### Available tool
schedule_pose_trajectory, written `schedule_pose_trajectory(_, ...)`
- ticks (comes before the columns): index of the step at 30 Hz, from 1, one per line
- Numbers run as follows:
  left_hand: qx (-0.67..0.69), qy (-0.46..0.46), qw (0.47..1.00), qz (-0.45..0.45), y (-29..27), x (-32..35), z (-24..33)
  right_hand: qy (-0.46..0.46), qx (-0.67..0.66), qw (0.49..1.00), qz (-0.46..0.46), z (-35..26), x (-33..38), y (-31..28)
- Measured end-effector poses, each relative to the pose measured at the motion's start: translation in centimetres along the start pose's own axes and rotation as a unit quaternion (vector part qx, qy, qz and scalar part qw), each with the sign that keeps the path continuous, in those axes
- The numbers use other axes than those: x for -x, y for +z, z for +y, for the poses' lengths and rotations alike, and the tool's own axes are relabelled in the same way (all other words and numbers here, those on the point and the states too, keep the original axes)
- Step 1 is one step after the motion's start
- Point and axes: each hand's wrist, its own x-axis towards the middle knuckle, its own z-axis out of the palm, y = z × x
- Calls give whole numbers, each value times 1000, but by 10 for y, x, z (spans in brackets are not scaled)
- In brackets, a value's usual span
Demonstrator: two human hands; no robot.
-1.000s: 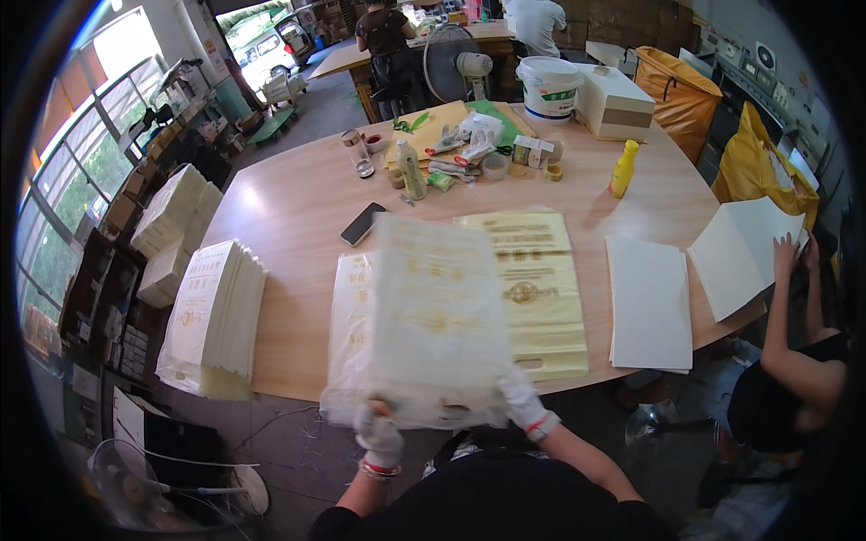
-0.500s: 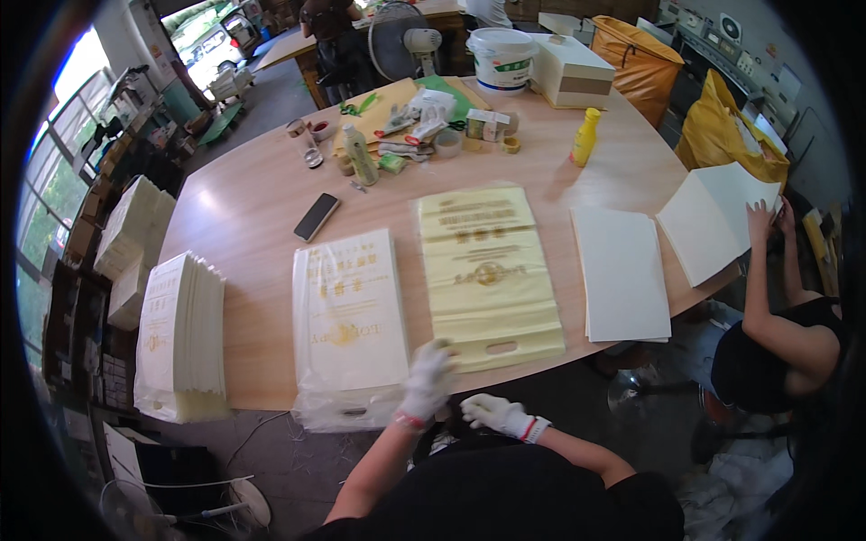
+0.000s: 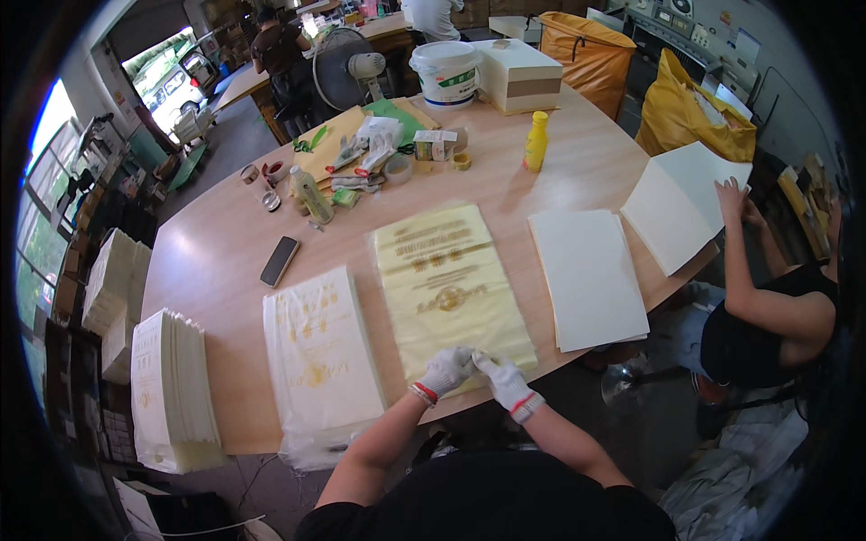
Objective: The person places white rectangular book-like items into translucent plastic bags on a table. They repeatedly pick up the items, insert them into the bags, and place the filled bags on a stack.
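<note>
Both my hands wear white gloves with red cuffs and meet at the near end of a stack of pale yellow plastic bags (image 3: 451, 270) with gold print. The fingers of my left hand (image 3: 446, 371) are closed on the top bag's near edge. My right hand (image 3: 507, 379) pinches the same edge just beside it, the fingertips almost touching. My hands cover the bag's cut-out handle. Left of the bags lies a pile of white printed sheets in clear plastic bags (image 3: 320, 361). On the right, a stack of blank white boards (image 3: 588, 279) lies flat.
A tall stack of bagged packs (image 3: 167, 388) stands at the table's left end. Further back are a phone (image 3: 280, 261), a bottle (image 3: 311, 197), gloves and tape, a yellow bottle (image 3: 536, 142) and a white bucket (image 3: 446, 74). At right, a co-worker's hands hold an open white folder (image 3: 681, 203).
My two hands, apart before, have come together over the near end of the yellow bags and closed on the edge. The view has shifted, so the table's things sit further left.
</note>
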Motion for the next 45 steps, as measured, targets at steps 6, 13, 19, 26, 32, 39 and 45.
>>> schedule_pose_trajectory(6, 474, -149, 855, 151, -70, -51, -25, -351, 635, 665, 176, -47, -1, -20)
schedule_pose_trajectory(13, 284, -77, 954, 55, -96, -53, 102, -279, 552, 785, 43, -35, -59, 34)
schedule_pose_trajectory(19, 148, -60, 984, 72, -98, -36, 106, -295, 393, 860, -140, -59, 13, -33)
schedule_pose_trajectory(26, -210, 135, 907, 339, -91, -1, 122, -280, 695, 644, 151, -67, 10, -177)
schedule_pose_trajectory(32, 8, 225, 964, 142, -25, 30, 144, -342, 590, 721, 121, -84, -6, -202)
schedule_pose_trajectory(39, 723, -293, 585, -222, 92, -26, 118, -358, 664, 651, 89, -106, 88, -119)
schedule_pose_trajectory(45, 359, -166, 877, -272, 14, 10, 112, -121, 328, 921, 173, -82, 129, -159)
